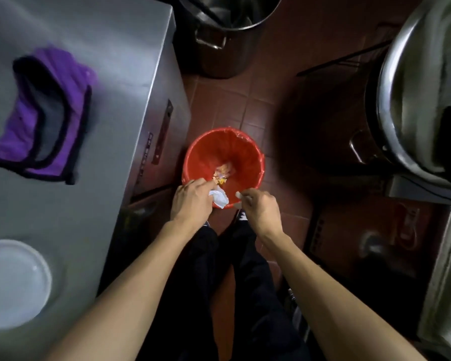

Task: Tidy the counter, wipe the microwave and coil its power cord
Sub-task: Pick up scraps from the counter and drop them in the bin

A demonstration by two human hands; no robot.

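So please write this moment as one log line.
left hand: holds crumpled tissue | right hand: pinches white scrap | over red bin

no readable text, red markings on dark floor box (391,230) too blurred

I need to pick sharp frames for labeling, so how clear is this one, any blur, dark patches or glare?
Head view: purple cloth and white plate smeared by motion blur; hands and red bin fairly sharp; floor right of the bin in deep shadow; bright glare on the steel pot rim; wide-angle bending at edges.

Steel counter (110,61): purple cloth (43,118), white plate (11,284).
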